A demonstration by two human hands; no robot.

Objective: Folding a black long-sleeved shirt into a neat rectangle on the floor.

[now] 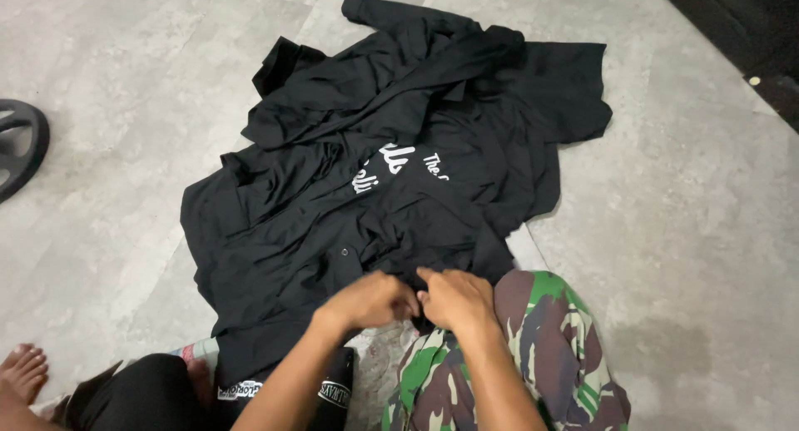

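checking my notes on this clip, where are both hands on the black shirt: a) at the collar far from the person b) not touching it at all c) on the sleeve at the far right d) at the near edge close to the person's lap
d: the left hand and right hand meet side by side at the near edge of the black shirt, just above the camouflage trousers.

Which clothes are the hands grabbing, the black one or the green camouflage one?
The black shirt. Both the left hand and the right hand pinch its near edge. It is plain black with white lettering, spread on the floor; the camouflage cloth lies under the right forearm.
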